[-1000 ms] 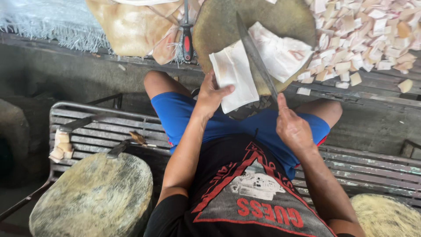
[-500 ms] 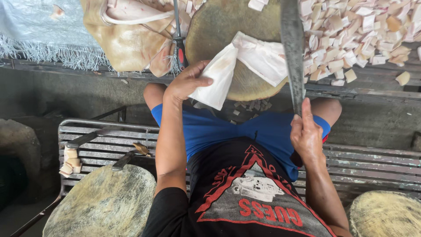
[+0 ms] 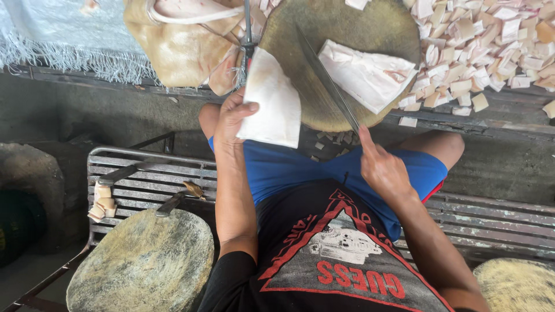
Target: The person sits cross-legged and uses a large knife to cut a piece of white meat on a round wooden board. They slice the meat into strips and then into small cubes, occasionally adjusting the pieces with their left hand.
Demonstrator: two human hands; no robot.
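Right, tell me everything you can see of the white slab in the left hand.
The white slab is a flat, roughly four-sided sheet, pale cream and smooth, like fat or rind. The left hand pinches its lower left edge, thumb on top, holding it at the near left edge of the round wooden chopping block. Its lower corner hangs over the blue shorts. The long knife in the right hand lies apart, to its right.

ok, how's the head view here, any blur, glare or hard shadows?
Head view: soft, even daylight, no hard shadows or glare. The left hand and white slab look sharp; the knife and right hand are slightly soft. The white cubes run pale, near overexposed. Wide-angle stretching shows at the edges.
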